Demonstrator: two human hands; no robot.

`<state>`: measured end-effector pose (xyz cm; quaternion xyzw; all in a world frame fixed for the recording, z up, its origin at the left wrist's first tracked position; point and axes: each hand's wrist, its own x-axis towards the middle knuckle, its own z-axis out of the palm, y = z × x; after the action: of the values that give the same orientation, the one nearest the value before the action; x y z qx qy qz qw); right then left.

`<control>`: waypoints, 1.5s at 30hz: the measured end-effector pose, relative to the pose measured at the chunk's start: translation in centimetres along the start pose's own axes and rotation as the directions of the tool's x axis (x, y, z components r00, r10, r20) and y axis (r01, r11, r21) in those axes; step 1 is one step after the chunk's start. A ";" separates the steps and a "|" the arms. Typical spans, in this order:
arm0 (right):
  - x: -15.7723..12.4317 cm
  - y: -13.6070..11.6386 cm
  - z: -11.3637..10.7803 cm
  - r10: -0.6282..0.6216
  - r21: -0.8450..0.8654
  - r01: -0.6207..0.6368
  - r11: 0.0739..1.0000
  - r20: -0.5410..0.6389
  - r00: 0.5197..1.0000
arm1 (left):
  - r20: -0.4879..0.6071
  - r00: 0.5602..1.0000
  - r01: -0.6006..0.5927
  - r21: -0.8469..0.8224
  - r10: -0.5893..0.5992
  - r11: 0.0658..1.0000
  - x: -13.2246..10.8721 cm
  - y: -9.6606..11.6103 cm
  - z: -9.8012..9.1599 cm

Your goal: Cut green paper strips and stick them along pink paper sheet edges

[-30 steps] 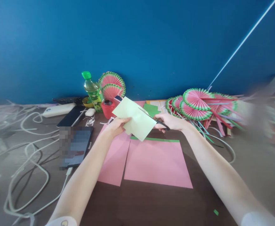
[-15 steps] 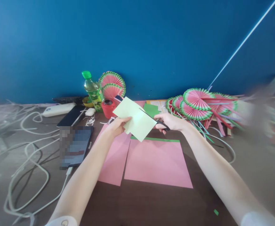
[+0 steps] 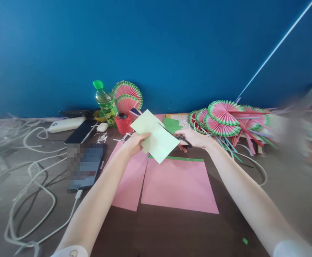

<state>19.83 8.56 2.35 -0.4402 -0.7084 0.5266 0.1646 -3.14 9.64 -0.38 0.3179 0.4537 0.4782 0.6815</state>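
My left hand (image 3: 136, 143) grips the left side of a pale green sheet of paper (image 3: 157, 137), thumb on top, holding it up over the table. My right hand (image 3: 189, 138) is closed on a pair of black-handled scissors (image 3: 187, 143); one dark blade shows across the paper's upper right edge. Below them lies a pink sheet (image 3: 179, 185) with a green strip (image 3: 177, 158) along its far edge. Another pink sheet (image 3: 127, 182) lies to its left, partly under my left forearm. Behind the scissors rests a darker green piece of paper (image 3: 172, 125).
Pleated pink-and-green paper fans (image 3: 222, 119) are piled at the back right, others (image 3: 127, 96) stand back left by a green-capped bottle (image 3: 105, 103) and a red container (image 3: 123, 124). Phones (image 3: 90, 167), a white power bank (image 3: 67, 125) and looped cables (image 3: 34, 178) occupy the left. A blue wall rises behind.
The pale green sheet has shifted slightly to the right and turned a little, with my left hand moving along. My right hand and the scissors stay almost in place.
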 end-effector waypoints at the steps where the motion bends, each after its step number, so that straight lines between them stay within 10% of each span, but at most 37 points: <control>1: 0.0 0.1 0.0 -0.002 0.008 0.002 1.000 0.000 1.000 | 0.013 1.000 0.006 0.007 -0.006 1.000 -0.1 -0.1 0.1; 45: 0.3 0.5 0.3 -0.041 -0.192 0.028 0.981 -0.060 0.997 | 0.068 0.996 0.063 -0.016 -0.062 0.998 -0.3 -0.4 1.1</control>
<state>19.69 8.62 1.72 -0.4581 -0.7576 0.4390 0.1530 -2.00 9.18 -0.20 0.3133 0.4359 0.4499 0.7137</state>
